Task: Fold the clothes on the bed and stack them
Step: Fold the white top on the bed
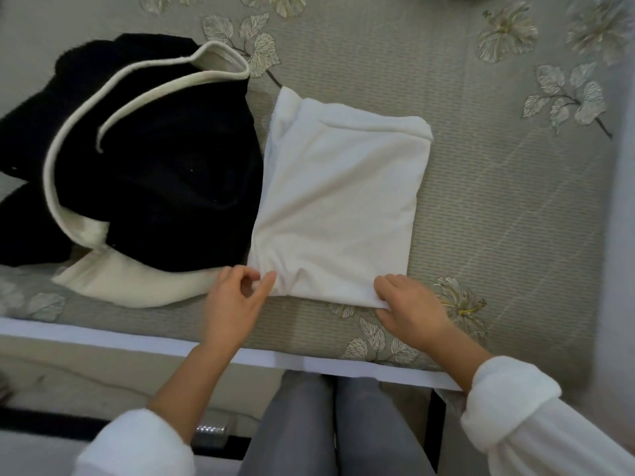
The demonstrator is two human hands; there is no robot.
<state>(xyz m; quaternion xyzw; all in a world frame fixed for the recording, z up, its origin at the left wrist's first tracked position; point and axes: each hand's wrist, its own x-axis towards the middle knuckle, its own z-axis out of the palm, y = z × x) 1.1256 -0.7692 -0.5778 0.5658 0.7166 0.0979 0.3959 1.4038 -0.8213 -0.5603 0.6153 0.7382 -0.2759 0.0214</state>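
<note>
Folded white garment (340, 201) flat on bed, unfolded black-and-cream garment (154, 173) heaped touching its left edge

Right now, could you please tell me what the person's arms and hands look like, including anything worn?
Both arms wear soft, fleecy white long sleeves: the left sleeve and right sleeve are bunched up into thick cuffs, leaving the forearms bare. The left hand and right hand are bare, with no gloves, rings or watch visible.
</note>
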